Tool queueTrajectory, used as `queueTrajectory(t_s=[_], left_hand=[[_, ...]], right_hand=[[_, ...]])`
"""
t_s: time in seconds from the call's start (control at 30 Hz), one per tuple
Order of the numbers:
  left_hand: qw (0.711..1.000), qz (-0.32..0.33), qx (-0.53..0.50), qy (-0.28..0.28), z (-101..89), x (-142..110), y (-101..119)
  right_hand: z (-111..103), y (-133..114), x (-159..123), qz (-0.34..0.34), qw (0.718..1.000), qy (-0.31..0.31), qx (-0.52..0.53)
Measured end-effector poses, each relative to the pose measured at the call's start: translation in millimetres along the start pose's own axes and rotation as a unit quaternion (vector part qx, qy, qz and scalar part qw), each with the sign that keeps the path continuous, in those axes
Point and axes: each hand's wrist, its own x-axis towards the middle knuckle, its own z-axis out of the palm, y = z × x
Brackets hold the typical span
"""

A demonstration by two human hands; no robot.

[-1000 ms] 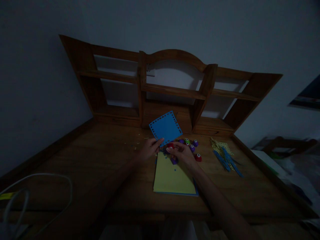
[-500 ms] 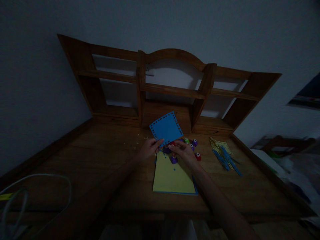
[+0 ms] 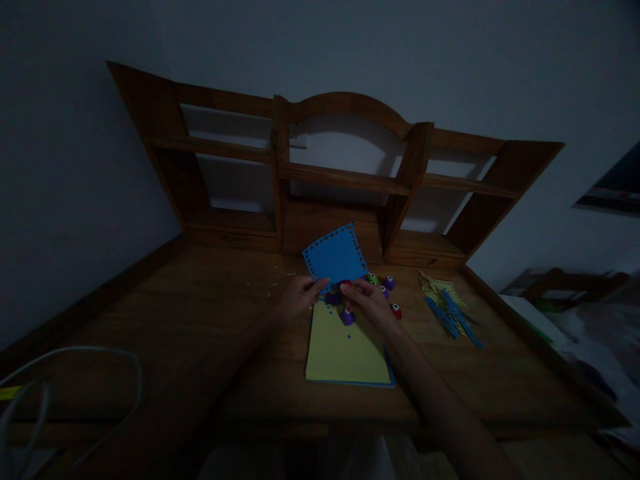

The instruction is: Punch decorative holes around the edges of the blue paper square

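My left hand (image 3: 299,295) is closed on the lower left corner of a blue sheet of paper (image 3: 336,257), whose other edges are lined with punched holes. At the sheet's lower edge my right hand (image 3: 367,299) is closed on a small red craft punch (image 3: 345,285), mostly hidden by the fingers. A purple craft punch (image 3: 348,317) stands just below on a stack of yellow paper (image 3: 345,357), among tiny blue punched bits. Right of the hand are more punches: a green one (image 3: 373,279), a purple one (image 3: 389,283) and a red one (image 3: 396,311).
Blue paper strips (image 3: 453,317) and yellow punched strips (image 3: 440,288) lie on the right of the wooden desk (image 3: 225,320). A wooden shelf (image 3: 345,177) rises at the back. A white cable (image 3: 137,373) loops at the lower left.
The blue sheet has turned slightly and shifted a little to the right. Both hands stay almost in place, still holding the sheet and the red punch.
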Motion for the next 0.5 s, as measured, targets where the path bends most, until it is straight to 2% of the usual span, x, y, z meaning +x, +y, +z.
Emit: queueTrajectory(t_s=[0.5], left_hand=[[0.999, 0.007, 0.015, -0.047, -1.3, -3.0, 7.0]], right_hand=[[-5.6, 8.1, 2.3, 0.024, 0.999, -0.02, 0.016]])
